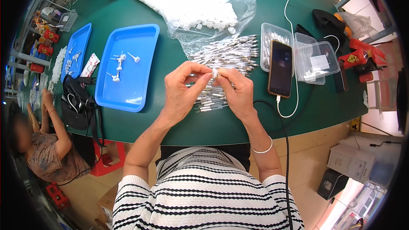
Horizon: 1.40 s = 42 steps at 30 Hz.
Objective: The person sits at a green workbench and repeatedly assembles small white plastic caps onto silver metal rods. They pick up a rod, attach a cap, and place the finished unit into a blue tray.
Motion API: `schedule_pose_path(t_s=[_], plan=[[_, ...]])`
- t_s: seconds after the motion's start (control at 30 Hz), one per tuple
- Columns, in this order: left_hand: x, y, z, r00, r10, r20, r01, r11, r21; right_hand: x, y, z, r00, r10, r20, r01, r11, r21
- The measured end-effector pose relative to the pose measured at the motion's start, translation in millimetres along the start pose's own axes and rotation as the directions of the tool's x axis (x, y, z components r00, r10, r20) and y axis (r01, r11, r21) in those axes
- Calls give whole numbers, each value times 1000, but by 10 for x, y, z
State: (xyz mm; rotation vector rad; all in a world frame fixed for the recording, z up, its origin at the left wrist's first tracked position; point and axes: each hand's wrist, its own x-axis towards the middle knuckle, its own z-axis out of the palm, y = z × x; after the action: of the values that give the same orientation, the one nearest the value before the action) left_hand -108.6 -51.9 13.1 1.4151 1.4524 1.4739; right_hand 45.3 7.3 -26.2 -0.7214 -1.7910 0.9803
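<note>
Green surface (191, 133), read left to right. Near its left end: a narrow blue tray (83, 35) with a few white stemmed parts, then a black bag (76, 113) by the near edge, strap hanging over. Next, a larger blue tray (139, 81) left of centre holds a few white stemmed pieces (120, 62); its raised rim presumably stops them rolling off. Toward the far edge, an open clear bag of white caps (183, 1) has its mouth turned to the near edge, probably for easy reach. Left hand (182, 88): thumb and forefinger clamped on a small white piece (214, 73), centred off the near edge, over the pile of thin rods (236, 53). Right hand (239, 90): grip also closed on that piece, from the opposite side; likely one steadies while the other turns or presses. Whether a rod sits inside it: cannot tell, fingers cover it. Right of the pile, a clear box (264, 51) contains more rods; a phone (279, 74) leans over it, perhaps propped for viewing. Clear lid-like trays (329, 61) lie toward the right end.
</note>
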Motion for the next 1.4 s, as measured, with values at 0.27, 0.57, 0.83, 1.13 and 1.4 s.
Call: schedule_pose_path(t_s=[0.27,0.57,0.83,1.13,1.4], plan=[[82,106,-25,999,34,34,-38,992,117,4,3,-8,999,-32,-15,31,997,-66],[106,108,36,1000,-7,3,7,996,87,14,-28,-17,999,-34,-26,32,996,-84],[71,63,128,993,-113,-25,110,988,-112,-9,25,-1,996,-1,-85,0,1000,-17],[121,129,7,997,66,32,-69,993,101,7,-4,-12,998,-28,-60,24,997,-67],[153,165,-20,987,144,69,-154,973,172,4,-13,-12,998,-9,-54,9,1000,10]])
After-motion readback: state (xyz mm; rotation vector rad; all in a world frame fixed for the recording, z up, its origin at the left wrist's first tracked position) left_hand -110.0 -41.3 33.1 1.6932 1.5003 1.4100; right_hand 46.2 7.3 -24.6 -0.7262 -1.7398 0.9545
